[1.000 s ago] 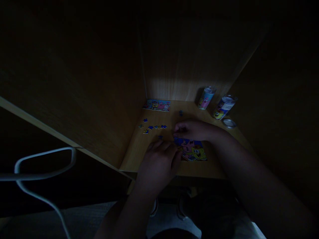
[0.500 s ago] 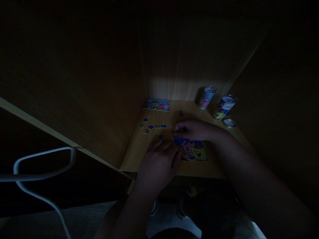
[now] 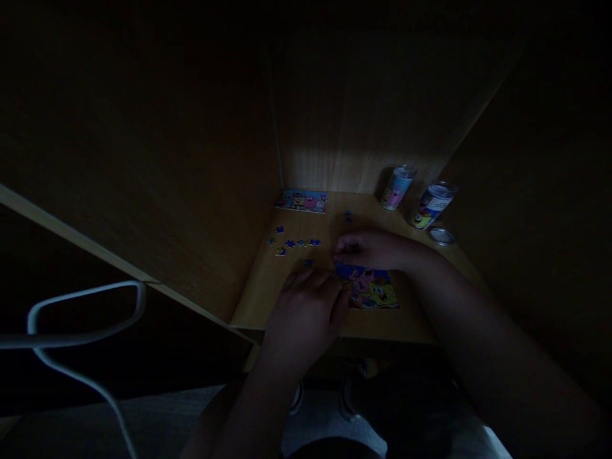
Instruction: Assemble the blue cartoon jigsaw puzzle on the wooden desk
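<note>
My right hand (image 3: 371,248) curls at twelve o'clock of the puzzle (image 3: 373,290), my left hand (image 3: 306,306) at nine; I cannot tell whether either grips anything.

Worktop (image 3: 261,293) is showing smooth wood, back panel (image 3: 329,172) is showing wood grain, canisters (image 3: 433,205) are glinting like clear plastic, lid (image 3: 441,237) is gleaming like metal, puzzle (image 3: 368,287) is looking like printed card to my eye

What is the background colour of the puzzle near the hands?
Blue, on the puzzle; head view.
</note>
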Demonstrator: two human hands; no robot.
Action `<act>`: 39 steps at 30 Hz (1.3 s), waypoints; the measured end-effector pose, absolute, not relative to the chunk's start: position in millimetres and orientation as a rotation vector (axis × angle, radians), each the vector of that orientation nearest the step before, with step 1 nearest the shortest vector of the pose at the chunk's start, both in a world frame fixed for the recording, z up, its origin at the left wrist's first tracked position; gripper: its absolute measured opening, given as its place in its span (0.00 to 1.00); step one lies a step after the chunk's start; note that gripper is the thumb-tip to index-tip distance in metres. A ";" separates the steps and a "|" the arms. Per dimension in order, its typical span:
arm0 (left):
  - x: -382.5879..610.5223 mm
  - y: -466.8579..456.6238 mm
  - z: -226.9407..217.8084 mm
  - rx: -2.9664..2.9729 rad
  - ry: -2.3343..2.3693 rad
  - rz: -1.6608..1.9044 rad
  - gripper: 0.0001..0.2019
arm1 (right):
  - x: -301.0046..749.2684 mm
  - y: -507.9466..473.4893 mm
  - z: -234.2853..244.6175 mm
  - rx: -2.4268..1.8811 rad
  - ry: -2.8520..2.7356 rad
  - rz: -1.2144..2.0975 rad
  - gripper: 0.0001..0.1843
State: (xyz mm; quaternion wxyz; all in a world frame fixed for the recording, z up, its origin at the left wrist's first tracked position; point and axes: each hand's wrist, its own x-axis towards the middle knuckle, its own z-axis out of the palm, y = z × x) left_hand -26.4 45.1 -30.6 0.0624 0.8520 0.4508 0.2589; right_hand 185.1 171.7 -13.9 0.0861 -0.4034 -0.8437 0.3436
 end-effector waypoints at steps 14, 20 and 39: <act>-26.6 44.5 -28.7 2.580 1.367 0.769 0.07 | 184.4 169.9 -13.3 -1.212 -2.498 1.014 0.13; -26.8 44.7 -29.6 2.583 1.368 0.787 0.06 | 184.5 170.2 -14.2 -1.224 -2.473 1.076 0.13; -27.0 44.0 -29.0 2.581 1.359 0.763 0.07 | 183.4 169.0 -11.0 -1.218 -2.498 1.030 0.14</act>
